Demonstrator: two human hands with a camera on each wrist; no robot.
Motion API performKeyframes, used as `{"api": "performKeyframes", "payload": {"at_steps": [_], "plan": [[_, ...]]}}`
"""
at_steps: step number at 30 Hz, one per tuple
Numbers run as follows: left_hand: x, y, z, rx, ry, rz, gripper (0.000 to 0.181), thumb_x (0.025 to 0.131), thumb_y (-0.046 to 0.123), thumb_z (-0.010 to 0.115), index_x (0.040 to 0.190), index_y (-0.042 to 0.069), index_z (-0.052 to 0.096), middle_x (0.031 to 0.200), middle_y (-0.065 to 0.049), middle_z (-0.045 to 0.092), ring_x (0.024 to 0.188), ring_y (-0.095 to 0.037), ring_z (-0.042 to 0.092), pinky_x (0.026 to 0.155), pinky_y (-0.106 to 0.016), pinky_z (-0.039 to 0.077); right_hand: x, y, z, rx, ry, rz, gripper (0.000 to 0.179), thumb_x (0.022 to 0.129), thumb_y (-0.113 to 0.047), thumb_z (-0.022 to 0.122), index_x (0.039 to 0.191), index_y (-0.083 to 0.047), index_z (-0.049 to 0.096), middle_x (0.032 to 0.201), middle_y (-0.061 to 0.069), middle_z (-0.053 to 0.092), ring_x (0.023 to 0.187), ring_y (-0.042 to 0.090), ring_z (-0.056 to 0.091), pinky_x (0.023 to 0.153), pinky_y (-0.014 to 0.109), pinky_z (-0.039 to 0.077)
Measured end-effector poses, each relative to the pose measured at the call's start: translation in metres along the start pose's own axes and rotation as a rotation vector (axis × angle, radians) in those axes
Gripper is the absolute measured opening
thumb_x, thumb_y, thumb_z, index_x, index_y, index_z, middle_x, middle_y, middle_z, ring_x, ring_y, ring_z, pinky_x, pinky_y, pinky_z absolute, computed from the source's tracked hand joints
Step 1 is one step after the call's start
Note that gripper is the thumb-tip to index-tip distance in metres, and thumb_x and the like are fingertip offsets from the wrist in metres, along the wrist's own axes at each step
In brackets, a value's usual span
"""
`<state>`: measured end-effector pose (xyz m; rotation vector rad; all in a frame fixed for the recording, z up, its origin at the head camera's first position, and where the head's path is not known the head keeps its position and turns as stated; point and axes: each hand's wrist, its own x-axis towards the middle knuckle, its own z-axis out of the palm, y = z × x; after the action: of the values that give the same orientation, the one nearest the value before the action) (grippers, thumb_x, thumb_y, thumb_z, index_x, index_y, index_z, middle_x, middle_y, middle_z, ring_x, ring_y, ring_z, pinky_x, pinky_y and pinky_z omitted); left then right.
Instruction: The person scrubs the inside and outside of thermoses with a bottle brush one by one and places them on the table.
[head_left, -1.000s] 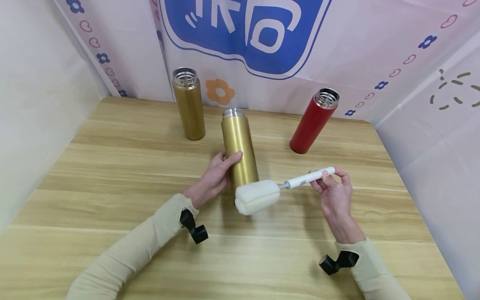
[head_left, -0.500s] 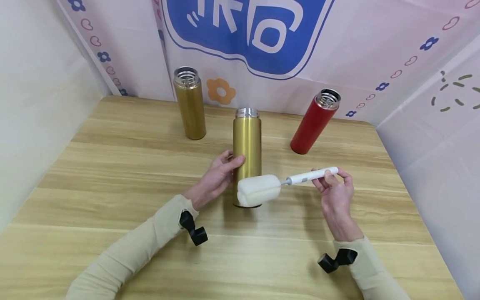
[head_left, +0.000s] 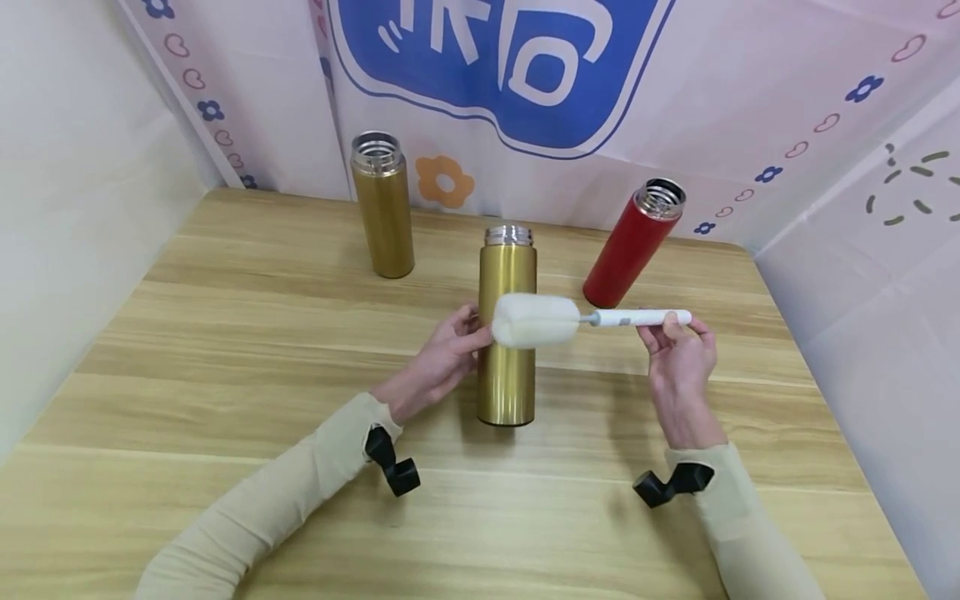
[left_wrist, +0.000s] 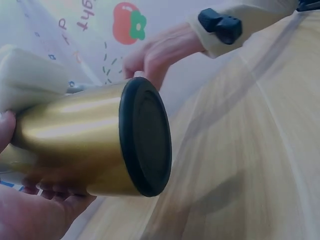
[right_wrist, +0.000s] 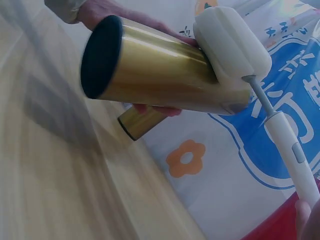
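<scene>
My left hand [head_left: 435, 367] grips a gold thermos bottle [head_left: 507, 387] round its middle, with the thumb on the near side. The bottle's steel mouth has no lid, and its black base [left_wrist: 147, 137] is off the table in the left wrist view. Between the thumb and fingers of my right hand [head_left: 682, 367] is the white handle of a sponge bottle brush [head_left: 536, 321]. The brush lies about level, its sponge head crossing in front of the bottle near my left thumb. Whether the sponge touches the bottle I cannot tell.
A second gold bottle [head_left: 386, 221] stands without a lid at the back left of the wooden table [head_left: 225, 333]. At the back right stands a red bottle [head_left: 630, 246], also lidless. A printed cloth [head_left: 690, 125] hangs behind the table.
My left hand has moved the gold bottle slightly right and brought it from tilted to straight. My right hand has raised the brush from the bottle's lower end to its middle.
</scene>
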<state>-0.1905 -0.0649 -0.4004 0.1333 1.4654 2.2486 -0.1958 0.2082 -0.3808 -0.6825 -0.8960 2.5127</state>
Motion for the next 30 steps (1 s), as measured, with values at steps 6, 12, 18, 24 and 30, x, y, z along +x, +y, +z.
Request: {"api": "performKeyframes", "payload": {"at_steps": [6, 12, 18, 24, 30], "plan": [[-0.001, -0.001, -0.001, 0.049, -0.02, -0.013, 0.08, 0.079, 0.03, 0.072, 0.142, 0.004, 0.031, 0.137, -0.016, 0.043, 0.11, -0.02, 0.051, 0.102, -0.044, 0.042, 0.009, -0.004, 0.013, 0.029, 0.03, -0.05, 0.017, 0.092, 0.009, 0.046, 0.092, -0.006, 0.037, 0.088, 0.013, 0.049, 0.061, 0.026, 0.067, 0.06, 0.031, 0.059], [-0.002, 0.001, 0.0, 0.067, -0.053, -0.012, 0.065, 0.09, 0.019, 0.062, 0.145, 0.007, 0.031, 0.136, -0.016, 0.044, 0.108, -0.019, 0.054, 0.101, -0.043, 0.044, 0.013, -0.009, 0.024, 0.067, 0.05, -0.101, 0.014, 0.093, 0.004, 0.048, 0.095, -0.006, 0.039, 0.096, 0.013, 0.049, 0.066, 0.024, 0.065, 0.067, 0.031, 0.059], [-0.002, -0.001, 0.0, 0.067, -0.112, -0.018, 0.058, 0.092, 0.023, 0.055, 0.141, 0.002, 0.035, 0.117, -0.005, 0.055, 0.103, -0.017, 0.055, 0.101, -0.044, 0.042, 0.013, -0.012, 0.029, 0.125, 0.065, -0.122, 0.014, 0.093, 0.004, 0.049, 0.095, -0.006, 0.039, 0.092, 0.016, 0.053, 0.066, 0.025, 0.068, 0.066, 0.032, 0.059], [-0.001, -0.004, 0.001, 0.062, -0.087, -0.036, 0.105, 0.062, 0.056, 0.08, 0.14, 0.001, 0.035, 0.113, -0.005, 0.055, 0.101, -0.017, 0.056, 0.1, -0.041, 0.043, 0.01, -0.011, 0.032, 0.126, 0.051, -0.136, 0.016, 0.092, 0.004, 0.051, 0.094, -0.006, 0.039, 0.089, 0.015, 0.054, 0.063, 0.024, 0.067, 0.064, 0.032, 0.059], [-0.001, -0.004, 0.001, 0.063, -0.051, -0.05, 0.1, 0.064, 0.05, 0.081, 0.138, -0.002, 0.038, 0.114, -0.006, 0.054, 0.099, -0.016, 0.057, 0.095, -0.037, 0.047, 0.01, -0.011, 0.033, 0.134, 0.057, -0.147, 0.016, 0.092, 0.005, 0.051, 0.095, -0.006, 0.04, 0.089, 0.015, 0.053, 0.063, 0.023, 0.067, 0.063, 0.031, 0.059]]}}
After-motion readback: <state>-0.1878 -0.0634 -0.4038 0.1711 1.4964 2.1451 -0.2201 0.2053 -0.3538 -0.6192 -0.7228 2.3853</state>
